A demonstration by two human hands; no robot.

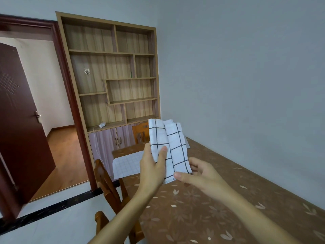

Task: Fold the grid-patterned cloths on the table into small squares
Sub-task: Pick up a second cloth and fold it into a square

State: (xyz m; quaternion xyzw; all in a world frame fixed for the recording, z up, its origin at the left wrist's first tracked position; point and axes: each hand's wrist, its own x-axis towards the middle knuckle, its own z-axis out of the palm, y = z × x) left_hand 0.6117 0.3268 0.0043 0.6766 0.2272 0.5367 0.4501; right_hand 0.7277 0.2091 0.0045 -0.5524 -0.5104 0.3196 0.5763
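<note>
A white cloth with a bold black grid (174, 143) is held upright above the table, folded into a narrow strip of several layers. My left hand (153, 166) grips its left side, thumb pressed on the front. My right hand (197, 175) pinches its lower right corner between thumb and fingers. A second white cloth with a fine faint grid (125, 164) lies flat at the table's far left corner and hangs slightly over the edge. A sliver of another cloth (187, 144) shows behind the held one.
The table wears a brown flower-patterned cover (202, 208) and stands against the grey wall on the right. Wooden chairs (107, 184) sit along its left side and one chair (140, 132) at the far end. A shelf cabinet (114, 76) and an open door (21, 129) lie beyond.
</note>
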